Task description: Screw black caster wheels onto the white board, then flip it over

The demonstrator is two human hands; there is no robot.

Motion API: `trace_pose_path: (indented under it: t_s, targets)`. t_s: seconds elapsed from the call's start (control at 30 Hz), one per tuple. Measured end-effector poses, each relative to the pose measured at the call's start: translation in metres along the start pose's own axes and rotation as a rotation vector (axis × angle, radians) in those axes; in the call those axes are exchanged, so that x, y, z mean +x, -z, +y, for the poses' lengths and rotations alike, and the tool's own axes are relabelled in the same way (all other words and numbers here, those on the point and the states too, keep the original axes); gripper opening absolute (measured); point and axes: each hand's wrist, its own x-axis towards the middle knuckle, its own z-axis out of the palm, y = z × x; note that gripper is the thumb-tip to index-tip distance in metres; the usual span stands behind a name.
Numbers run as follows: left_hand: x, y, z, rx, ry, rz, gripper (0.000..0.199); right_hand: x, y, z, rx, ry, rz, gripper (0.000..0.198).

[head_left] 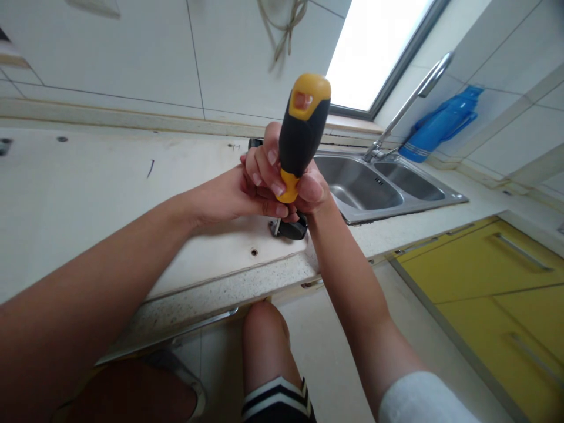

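White panel (88, 205): lies flat on the speckled tabletop (247, 286), filling the left of the view; a few small holes show in it.
Dark mark (150, 168): a short curved stroke on the panel, well apart from both grips.
Left grip (231, 197): fingers bunched just under the screwdriver's handle, next to the black wheel; they are partly hidden, so I cannot tell whether they grasp anything.
Small hole (254, 252): near the panel's front edge, to the left of the wheel.
Black fitting (255, 143): mostly hidden behind the fingers, toward the panel's far side.
Knee (267, 341): bare, below the tabletop's front edge.
Looped cord (286, 23): against the tiled wall.
Black wheel (297, 229): at the panel's right end, under the grips, a bit of metal at its left.
Screwdriver (305, 132): yellow and black, butt end up and leaning slightly right, above the wheel; its tip cannot be made out.
Right grip (316, 187): grasping the screwdriver's handle low down, thumb on the right, fingers curled on the left.
Sink (414, 205): two steel basins, right of the grips.
Faucet (396, 120): rises behind the sink.
Blue jug (434, 126): beside the faucet.
Yellow cabinet (467, 264): far right, with bar handles.
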Motion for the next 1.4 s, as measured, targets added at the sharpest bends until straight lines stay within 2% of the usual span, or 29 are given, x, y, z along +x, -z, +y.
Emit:
trace_pose_path:
  t_s: [0.17, 0.27, 0.37, 0.43, 0.5, 0.6, 0.67, 0.73, 0.8, 0.83, 0.9, 0.97, 1.03, 1.07, 1.17, 1.23, 1.3, 1.33, 1.4]
  targets:
    - [0.002, 0.001, 0.002, -0.051, 0.027, -0.076, 0.021, 0.0, 0.012, 0.005, 0.065, 0.007, -0.081, 0.057]
    - [0.004, 0.004, -0.003, -0.098, 0.022, -0.084, 0.023, 0.001, 0.011, 0.006, 0.118, 0.021, -0.003, 0.058]
    - [0.006, 0.008, -0.009, -0.106, -0.002, -0.052, 0.037, 0.002, 0.0, -0.006, 0.083, 0.151, 0.248, 0.056]
    - [0.008, 0.009, -0.011, -0.076, -0.031, 0.03, 0.049, 0.001, -0.002, -0.019, 0.036, 0.225, 0.495, 0.055]
    - [0.01, 0.01, -0.012, -0.054, -0.066, 0.147, 0.059, 0.0, 0.009, -0.029, -0.016, 0.211, 0.685, 0.056]
    - [0.015, 0.012, -0.015, -0.009, -0.107, 0.32, 0.064, -0.003, 0.044, -0.028, -0.016, 0.261, 0.726, 0.044]
    - [0.017, 0.014, -0.016, 0.041, -0.126, 0.407, 0.065, -0.007, 0.065, -0.022, -0.081, 0.274, 0.824, 0.045]
    - [0.018, 0.017, -0.016, 0.089, -0.142, 0.469, 0.064, -0.016, 0.075, -0.019, -0.307, 0.232, 1.042, 0.05]
    - [0.015, 0.019, -0.016, 0.153, -0.159, 0.5, 0.061, -0.033, 0.068, -0.023, -0.679, 0.24, 1.303, 0.058]
    - [0.013, 0.02, -0.016, 0.198, -0.174, 0.502, 0.057, -0.044, 0.059, -0.027, -0.741, 0.27, 1.352, 0.059]
    - [0.007, 0.018, -0.017, 0.333, -0.217, 0.483, 0.046, -0.07, 0.037, -0.035, -0.798, 0.325, 1.402, 0.058]
    - [0.002, 0.014, -0.018, 0.522, -0.255, 0.403, 0.036, -0.099, 0.015, -0.043, -0.866, 0.353, 1.442, 0.061]
    - [-0.001, 0.008, -0.019, 0.679, -0.28, 0.342, 0.032, -0.122, -0.001, -0.047, -0.921, 0.29, 1.41, 0.062]
    - [-0.002, 0.005, -0.018, 0.746, -0.286, 0.356, 0.032, -0.13, -0.005, -0.047, -0.943, 0.247, 1.382, 0.061]
    - [-0.006, 0.0, -0.005, 0.901, -0.282, 0.487, 0.028, -0.139, -0.01, -0.045, -0.976, 0.152, 1.306, 0.055]
    - [-0.019, 0.005, 0.015, 1.023, -0.318, 0.504, 0.026, -0.138, -0.008, -0.043, -0.997, 0.098, 1.247, 0.053]
    - [-0.046, 0.02, 0.041, 1.189, -0.403, 0.495, 0.025, -0.137, -0.006, -0.042, -1.025, 0.065, 1.198, 0.054]
    - [-0.066, 0.031, 0.055, 1.242, -0.444, 0.555, 0.024, -0.136, -0.005, -0.042, -1.037, 0.057, 1.181, 0.055]
    - [-0.116, 0.059, 0.081, 1.292, -0.461, 0.807, 0.018, -0.136, -0.004, -0.042, -1.054, 0.047, 1.157, 0.056]
